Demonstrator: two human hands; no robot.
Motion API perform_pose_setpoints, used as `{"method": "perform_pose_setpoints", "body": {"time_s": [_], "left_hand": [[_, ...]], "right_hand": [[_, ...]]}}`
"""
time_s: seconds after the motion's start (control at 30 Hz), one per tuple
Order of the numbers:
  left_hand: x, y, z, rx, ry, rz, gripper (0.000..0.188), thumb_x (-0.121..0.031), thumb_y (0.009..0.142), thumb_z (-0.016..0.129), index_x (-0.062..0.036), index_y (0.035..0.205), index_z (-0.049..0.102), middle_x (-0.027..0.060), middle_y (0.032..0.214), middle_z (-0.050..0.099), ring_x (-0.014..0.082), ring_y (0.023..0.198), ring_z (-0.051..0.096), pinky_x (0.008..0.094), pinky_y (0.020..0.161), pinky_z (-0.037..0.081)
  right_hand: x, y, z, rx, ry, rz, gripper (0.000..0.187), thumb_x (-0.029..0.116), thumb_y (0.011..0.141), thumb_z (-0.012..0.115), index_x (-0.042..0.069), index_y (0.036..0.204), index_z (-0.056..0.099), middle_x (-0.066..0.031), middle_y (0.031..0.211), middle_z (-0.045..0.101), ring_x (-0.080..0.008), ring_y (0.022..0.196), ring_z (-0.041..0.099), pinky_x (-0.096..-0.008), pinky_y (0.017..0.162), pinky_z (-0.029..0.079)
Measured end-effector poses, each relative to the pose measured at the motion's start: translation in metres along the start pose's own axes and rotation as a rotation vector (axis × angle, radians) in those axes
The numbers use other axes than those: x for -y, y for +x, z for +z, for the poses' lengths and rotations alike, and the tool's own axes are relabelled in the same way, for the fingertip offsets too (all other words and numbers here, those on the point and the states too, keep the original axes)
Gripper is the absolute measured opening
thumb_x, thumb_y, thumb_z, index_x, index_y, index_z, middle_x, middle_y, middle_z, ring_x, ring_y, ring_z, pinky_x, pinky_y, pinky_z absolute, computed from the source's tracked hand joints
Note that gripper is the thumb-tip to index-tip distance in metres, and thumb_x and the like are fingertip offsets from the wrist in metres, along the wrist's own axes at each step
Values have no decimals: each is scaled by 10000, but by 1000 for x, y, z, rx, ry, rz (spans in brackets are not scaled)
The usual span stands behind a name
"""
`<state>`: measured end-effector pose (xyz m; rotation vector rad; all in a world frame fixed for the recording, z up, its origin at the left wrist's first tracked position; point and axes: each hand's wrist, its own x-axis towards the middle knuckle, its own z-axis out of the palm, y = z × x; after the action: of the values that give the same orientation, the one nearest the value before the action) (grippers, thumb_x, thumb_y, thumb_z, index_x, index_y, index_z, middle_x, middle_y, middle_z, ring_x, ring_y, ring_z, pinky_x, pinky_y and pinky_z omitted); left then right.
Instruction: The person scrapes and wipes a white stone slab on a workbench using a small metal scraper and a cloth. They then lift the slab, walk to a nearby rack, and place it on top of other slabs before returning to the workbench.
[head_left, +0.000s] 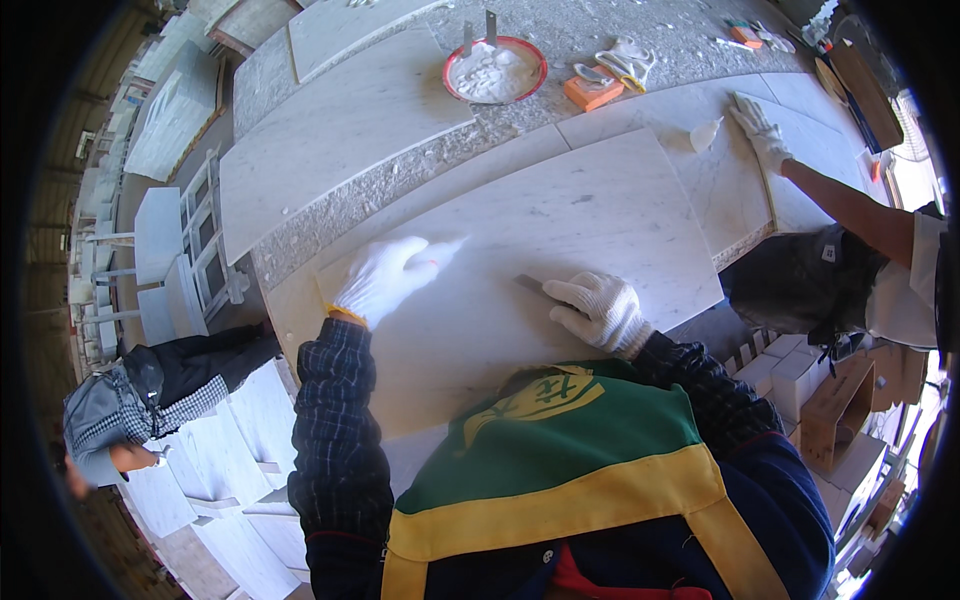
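Observation:
A grey-white veined stone slab [520, 225] lies flat under both of my hands. My left hand [375, 280], in a white knit glove with a yellow cuff, is over the slab's left part. Its fingers are closed around something pale and pointed that is too bright to make out. In a similar glove, my right hand [600, 310] rests near the slab's front edge, closed on a putty knife [529, 285] whose blade points left and lies close to the surface. Further off sits a red-rimmed bowl [492, 72] of white paste, with two metal blades standing in it.
An orange block [594, 92] and gloves [628, 62] lie right of the bowl. Another slab [340, 130] lies at the far left. At right, a co-worker's gloved hand [762, 135] rests on a slab near a small white cone-shaped thing [705, 134]. Another person [150, 400] stands at left.

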<state>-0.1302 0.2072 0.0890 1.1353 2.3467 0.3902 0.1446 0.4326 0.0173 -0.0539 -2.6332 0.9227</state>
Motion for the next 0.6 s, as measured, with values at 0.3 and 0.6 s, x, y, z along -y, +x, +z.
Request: {"method": "perform_pose_setpoints", "body": {"time_s": [0.3, 0.6], "left_hand": [[-3, 2, -4, 30, 16, -26, 478, -449, 933, 709, -55, 1204, 717, 250, 1079, 733, 448, 1022, 695, 506, 862, 529], [-8, 2, -8, 62, 42, -58, 463, -399, 907, 736, -48, 1207, 711, 229, 1085, 737, 410, 996, 707, 468, 849, 540]], "right_hand": [[-1, -1, 1, -9, 0, -5, 362, 232, 859, 812, 81, 1182, 750, -114, 866, 719, -324, 770, 708, -436, 666, 578], [-2, -1, 2, -3, -7, -13, 368, 229, 859, 809, 81, 1190, 744, -112, 861, 703, -326, 762, 699, -441, 655, 566]]}}
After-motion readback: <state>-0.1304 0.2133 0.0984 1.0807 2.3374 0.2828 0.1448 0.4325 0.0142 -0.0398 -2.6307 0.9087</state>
